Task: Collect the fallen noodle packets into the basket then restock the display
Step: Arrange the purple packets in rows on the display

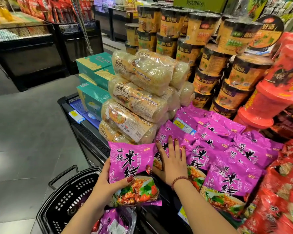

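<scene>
While upright, packet (134, 159) in left hand (108, 180).

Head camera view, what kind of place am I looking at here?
Most likely a supermarket aisle: instant noodle cups stacked high on a display, a price tag lying among purple noodle packets, and a black shopping basket on the floor.

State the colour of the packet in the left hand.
Packet in left hand: purple with black characters; head view.
</scene>
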Motion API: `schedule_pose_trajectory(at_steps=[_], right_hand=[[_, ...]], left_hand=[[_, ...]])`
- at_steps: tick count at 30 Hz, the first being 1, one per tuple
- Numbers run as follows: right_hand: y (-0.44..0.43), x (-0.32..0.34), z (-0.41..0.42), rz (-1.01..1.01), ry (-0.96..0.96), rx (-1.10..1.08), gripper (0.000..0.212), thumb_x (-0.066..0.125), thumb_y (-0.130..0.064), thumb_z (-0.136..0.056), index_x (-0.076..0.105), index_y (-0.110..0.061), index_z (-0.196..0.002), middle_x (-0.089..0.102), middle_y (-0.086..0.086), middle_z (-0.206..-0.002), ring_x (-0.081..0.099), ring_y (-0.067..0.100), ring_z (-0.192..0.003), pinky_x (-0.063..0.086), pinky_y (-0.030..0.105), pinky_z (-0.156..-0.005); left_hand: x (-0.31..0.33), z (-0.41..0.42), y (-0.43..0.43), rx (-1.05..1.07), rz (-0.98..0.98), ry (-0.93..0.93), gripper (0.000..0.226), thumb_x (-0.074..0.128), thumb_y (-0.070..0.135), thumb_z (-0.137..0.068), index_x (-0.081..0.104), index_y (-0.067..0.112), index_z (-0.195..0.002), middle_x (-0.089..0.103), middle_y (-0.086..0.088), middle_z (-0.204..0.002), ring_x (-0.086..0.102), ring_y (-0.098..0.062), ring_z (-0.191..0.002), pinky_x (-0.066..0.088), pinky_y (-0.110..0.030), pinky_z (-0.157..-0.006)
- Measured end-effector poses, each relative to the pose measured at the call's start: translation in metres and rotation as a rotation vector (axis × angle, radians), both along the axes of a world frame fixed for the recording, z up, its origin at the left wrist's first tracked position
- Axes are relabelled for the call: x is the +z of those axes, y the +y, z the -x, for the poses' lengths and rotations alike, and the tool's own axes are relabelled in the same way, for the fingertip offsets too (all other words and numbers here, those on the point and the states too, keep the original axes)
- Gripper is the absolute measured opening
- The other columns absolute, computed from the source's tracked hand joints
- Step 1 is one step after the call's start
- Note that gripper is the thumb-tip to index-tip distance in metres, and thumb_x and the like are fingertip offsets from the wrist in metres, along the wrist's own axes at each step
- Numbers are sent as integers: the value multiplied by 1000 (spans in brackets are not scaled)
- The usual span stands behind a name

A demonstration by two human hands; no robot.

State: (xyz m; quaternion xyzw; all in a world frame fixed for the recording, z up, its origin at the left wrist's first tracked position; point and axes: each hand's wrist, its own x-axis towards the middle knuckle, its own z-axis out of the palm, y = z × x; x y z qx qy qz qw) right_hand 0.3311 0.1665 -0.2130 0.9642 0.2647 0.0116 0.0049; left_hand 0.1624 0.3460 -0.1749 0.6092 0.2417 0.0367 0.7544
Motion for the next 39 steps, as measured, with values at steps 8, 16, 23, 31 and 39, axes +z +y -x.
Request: schedule_pose_trajectory(at_steps=[8,16,23,31,39], right_hand=[[-19,65,46,-760,264,-28,47,40,-31,-101,26,-39,-146,31,-14,-149,29,5,-138,23,33,-117],[-26,81,70,-1141,666,-65,87,71,-18,-85,12,-47,-143,17,-45,-123,23,-45,-95,30,-10,-73],[-65,66,73,-1300,401,-254,85,77,-11,-78,29,-55,-133,22,-49,-130,25,-28,-120,24,11,-102],[-98,29,83,-1343,163,-571,82,77,-8,-77,33,-47,-136,33,-24,-141,27,-2,-132,21,34,-112],[-84,0,71,-1188,214,-562,83,74,-15,-82,24,-50,-138,29,-20,-142,26,5,-135,25,38,-113]], left_hand=[[6,-10,-9,-38,-40,-55,103,82,14,-65,24,42,-145,54,25,-116,62,8,-92,45,-13,-72],[18,-42,-34,-230,-92,-108,102,88,12,-67,28,38,-146,61,15,-127,65,-1,-105,54,-17,-78],[24,-75,-54,-463,-355,-208,70,70,40,-84,33,47,-143,50,13,-141,49,-2,-128,45,-38,-106],[-16,-115,-42,-628,-1338,-495,83,78,22,-78,34,37,-147,17,4,-161,13,-22,-149,25,-40,-115],[-19,-146,-53,-894,-1622,-257,95,72,28,-85,7,46,-152,-13,16,-160,-3,-19,-150,38,-43,-112]])
